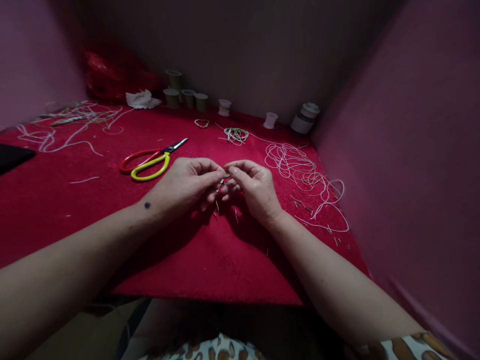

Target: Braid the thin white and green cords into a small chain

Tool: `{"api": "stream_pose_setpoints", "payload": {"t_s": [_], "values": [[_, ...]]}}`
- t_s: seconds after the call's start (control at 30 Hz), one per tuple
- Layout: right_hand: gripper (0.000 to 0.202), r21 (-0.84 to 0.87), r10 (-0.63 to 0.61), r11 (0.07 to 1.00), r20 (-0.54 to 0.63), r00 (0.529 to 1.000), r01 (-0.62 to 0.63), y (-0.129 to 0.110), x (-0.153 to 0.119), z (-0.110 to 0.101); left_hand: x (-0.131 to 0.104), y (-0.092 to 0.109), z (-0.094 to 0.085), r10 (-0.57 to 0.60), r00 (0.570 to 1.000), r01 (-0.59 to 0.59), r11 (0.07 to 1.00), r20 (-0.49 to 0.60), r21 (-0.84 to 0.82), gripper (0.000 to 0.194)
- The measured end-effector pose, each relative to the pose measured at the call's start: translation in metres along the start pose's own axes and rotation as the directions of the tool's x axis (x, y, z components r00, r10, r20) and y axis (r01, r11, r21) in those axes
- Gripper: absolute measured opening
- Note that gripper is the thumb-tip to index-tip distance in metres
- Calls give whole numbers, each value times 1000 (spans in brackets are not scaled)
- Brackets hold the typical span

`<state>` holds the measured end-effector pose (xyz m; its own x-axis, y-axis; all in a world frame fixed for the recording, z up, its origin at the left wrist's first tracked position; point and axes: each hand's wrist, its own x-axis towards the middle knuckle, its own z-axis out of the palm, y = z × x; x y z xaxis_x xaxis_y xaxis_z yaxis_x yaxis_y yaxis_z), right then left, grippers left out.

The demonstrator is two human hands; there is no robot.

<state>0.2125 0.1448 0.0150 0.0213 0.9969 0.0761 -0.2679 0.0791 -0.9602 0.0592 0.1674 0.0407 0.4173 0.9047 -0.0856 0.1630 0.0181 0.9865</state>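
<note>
The left hand (187,184) and the right hand (257,189) meet above the middle of the desk (210,270), thumbs and forefingers pinched narrow on a small strand (226,176) that passes between the fingertips, its loose end hanging below them toward the near side. The strand looks very light, thin and limp, likely a little stiffer where it is knotted or where something hard seems to be threaded on; it would probably bend rather than break, and a fine end could slide out of a loose pinch. The firmer part close to the fingertips seems the best hold, with the thin tail left free. Just how each fingertip grips is hard to make out, since the fingers cover most of the strand and the curled lower fingers lie in shadow. Left of the hands lie the scissors (150,164), blades pointing far and right; beyond the hands sit a small cord ring (201,123) and a coiled bundle (236,135). To the right, loose cord (294,165) tangles so that its ends are hard to trace, and the tiny pieces (302,204) near it are too small to identify. At the far left, the red bag (112,72) blurs into darkness, and a black object (15,157) is cut off by the left edge.
</note>
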Motion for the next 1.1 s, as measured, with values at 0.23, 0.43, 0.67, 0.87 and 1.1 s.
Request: {"api": "stream_pose_setpoints", "payload": {"t_s": [0.23, 0.43, 0.67, 0.87, 1.1], "values": [[4, 29, 29, 999, -11, 1000, -29, -1, -3, 4, 1, 1, 3, -12, 999, 11, 1000, -38, -18, 16], [7, -16, 23, 1000, -51, 998, -24, 0, 0, 1, 0, 2, 1, -20, 1000, 20, 999, -12, -27, 14], [7, 15, 13, 1000, -39, 999, -13, 3, 3, -1, 2, 1, -1, -22, 1000, 22, 1000, 10, 16, 18], [6, -70, 20, 997, 13, 1000, -19, 0, 2, -1, 3, 0, -2, -33, 999, 34, 998, -10, 50, 20], [10, -110, 35, 993, -21, 999, -37, 4, 2, 3, 1, 2, 1, -83, 996, 83, 996, -17, 10, 19]]}}
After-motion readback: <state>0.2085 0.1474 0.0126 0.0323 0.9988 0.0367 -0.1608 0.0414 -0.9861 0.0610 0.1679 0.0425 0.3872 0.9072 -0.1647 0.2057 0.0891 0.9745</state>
